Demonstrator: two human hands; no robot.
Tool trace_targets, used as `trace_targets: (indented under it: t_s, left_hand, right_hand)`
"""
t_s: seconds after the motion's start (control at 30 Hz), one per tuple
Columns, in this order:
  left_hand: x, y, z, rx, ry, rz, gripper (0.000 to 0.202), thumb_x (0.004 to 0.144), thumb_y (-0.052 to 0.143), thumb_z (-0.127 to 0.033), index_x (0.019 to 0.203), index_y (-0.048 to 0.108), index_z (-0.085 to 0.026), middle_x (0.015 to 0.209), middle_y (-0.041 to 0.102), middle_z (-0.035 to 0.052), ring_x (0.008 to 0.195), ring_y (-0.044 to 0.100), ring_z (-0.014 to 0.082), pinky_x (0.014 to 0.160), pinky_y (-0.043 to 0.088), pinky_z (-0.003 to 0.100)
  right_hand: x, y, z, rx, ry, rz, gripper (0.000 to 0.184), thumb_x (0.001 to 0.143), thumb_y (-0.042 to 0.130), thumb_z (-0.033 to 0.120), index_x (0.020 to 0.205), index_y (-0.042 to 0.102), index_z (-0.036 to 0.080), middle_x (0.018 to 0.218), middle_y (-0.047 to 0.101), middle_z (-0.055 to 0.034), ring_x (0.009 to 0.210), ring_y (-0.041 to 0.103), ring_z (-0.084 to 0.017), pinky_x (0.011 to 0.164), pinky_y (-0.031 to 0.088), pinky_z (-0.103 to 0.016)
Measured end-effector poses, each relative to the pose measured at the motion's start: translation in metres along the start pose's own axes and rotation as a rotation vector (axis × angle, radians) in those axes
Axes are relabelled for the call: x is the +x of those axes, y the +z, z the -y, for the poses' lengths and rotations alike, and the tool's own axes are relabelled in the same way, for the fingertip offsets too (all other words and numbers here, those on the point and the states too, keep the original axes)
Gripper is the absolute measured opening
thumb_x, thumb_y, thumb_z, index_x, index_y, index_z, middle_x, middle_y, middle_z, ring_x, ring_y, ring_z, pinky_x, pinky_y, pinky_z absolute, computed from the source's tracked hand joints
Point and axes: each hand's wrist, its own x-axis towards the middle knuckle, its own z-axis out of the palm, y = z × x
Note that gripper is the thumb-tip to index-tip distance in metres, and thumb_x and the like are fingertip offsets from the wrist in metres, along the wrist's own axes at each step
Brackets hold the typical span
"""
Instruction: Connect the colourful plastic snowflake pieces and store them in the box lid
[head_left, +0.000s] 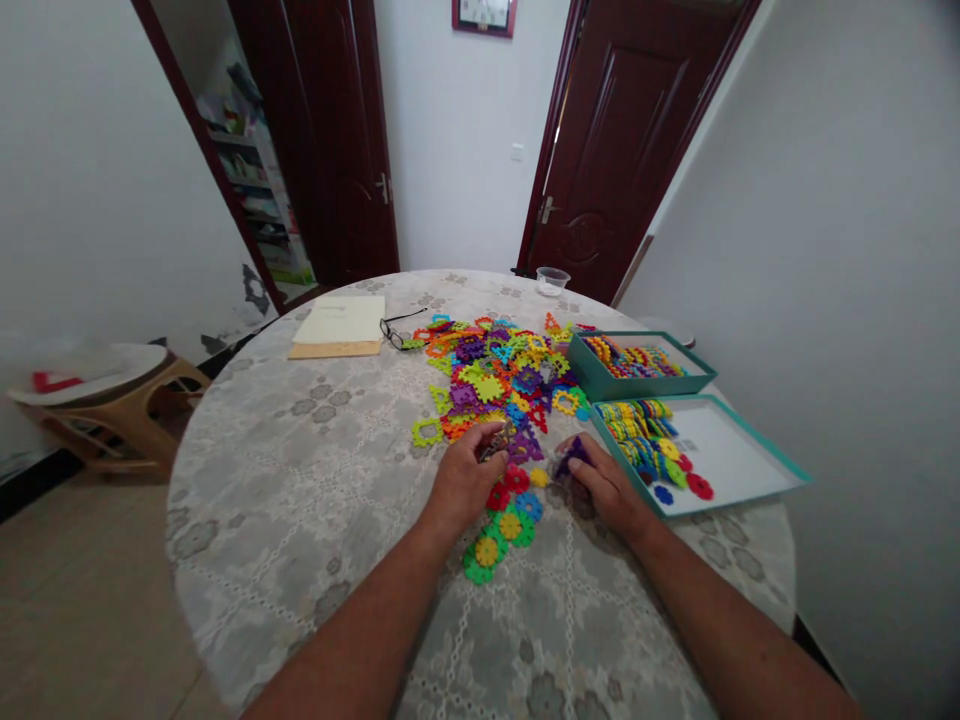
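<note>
White walls [825,200], two dark doors [622,150], tiled floor [75,600]

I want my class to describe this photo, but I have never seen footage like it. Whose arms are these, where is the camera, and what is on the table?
The camera sits on a person's head and looks forward and down, so the two bare arms are the wearer's own. The left hand pinches a small piece whose colour is hard to tell. The right hand grips a purple plastic piece. Below them is a round table with a pale patterned cloth. Between the hands lies a joined chain of flower-shaped plastic discs, and beyond it a loose pile of multicoloured toothed plastic pieces. On the right, a teal cardboard box and a shallow teal tray hold more pieces.
</note>
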Motion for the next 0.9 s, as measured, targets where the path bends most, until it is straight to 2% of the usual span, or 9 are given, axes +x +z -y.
trace_targets:
  t_s: [0.13,0.3,0.47,0.57,0.77,0.9]
  left_hand:
    - [-0.002,0.0,-0.003,0.078,0.029,-0.02,0.046,0.084,0.069,-0.018,0.13,0.072,-0.02,0.121,0.078,0.0078,0.11,0.072,0.0249,0.102,0.054,0.038]
    - [-0.003,-0.001,0.0,0.143,0.021,-0.024,0.045,0.088,0.069,-0.024,0.132,0.071,-0.021,0.123,0.077,0.0081,0.11,0.072,0.0254,0.102,0.054,0.039]
    - [-0.004,0.001,0.003,0.089,0.001,0.09,0.043,0.091,0.069,-0.031,0.133,0.07,-0.023,0.123,0.078,0.0079,0.109,0.073,0.0255,0.099,0.057,0.04]
    - [-0.006,0.003,0.003,0.056,0.001,0.145,0.04,0.091,0.07,-0.033,0.13,0.071,-0.023,0.124,0.078,0.0078,0.11,0.074,0.0254,0.1,0.057,0.04]
    - [-0.007,0.006,0.004,-0.024,-0.049,0.173,0.039,0.089,0.074,-0.037,0.124,0.073,-0.021,0.115,0.08,0.0087,0.102,0.076,0.0253,0.095,0.06,0.041]
    - [-0.006,0.006,0.006,-0.065,-0.072,0.181,0.042,0.086,0.075,-0.04,0.123,0.073,-0.019,0.114,0.08,0.0095,0.099,0.076,0.0253,0.091,0.061,0.04]
  right_hand:
    - [0.001,0.004,0.009,0.018,-0.049,0.109,0.02,0.097,0.061,0.042,0.096,0.066,0.022,0.087,0.065,-0.0016,0.083,0.058,-0.021,0.075,0.046,-0.032]
    - [0.0,0.013,0.011,0.103,-0.058,0.14,0.018,0.1,0.06,0.037,0.107,0.067,0.022,0.095,0.069,-0.0024,0.089,0.062,-0.021,0.081,0.048,-0.032]
    - [0.001,0.014,0.018,-0.035,-0.221,0.098,0.025,0.104,0.055,0.031,0.124,0.069,0.025,0.115,0.069,-0.007,0.107,0.062,-0.024,0.094,0.049,-0.036]
    - [0.003,0.015,0.021,-0.073,-0.27,0.098,0.028,0.105,0.052,0.028,0.13,0.066,0.025,0.115,0.066,-0.0084,0.109,0.061,-0.024,0.097,0.048,-0.038]
    - [0.003,0.024,0.013,-0.007,-0.162,0.11,0.017,0.103,0.053,0.029,0.106,0.068,0.022,0.103,0.066,-0.0066,0.097,0.061,-0.022,0.087,0.049,-0.035]
    - [0.002,0.028,0.006,0.117,0.008,0.145,0.021,0.103,0.054,0.036,0.109,0.069,0.022,0.089,0.068,-0.0041,0.08,0.061,-0.019,0.071,0.048,-0.03]
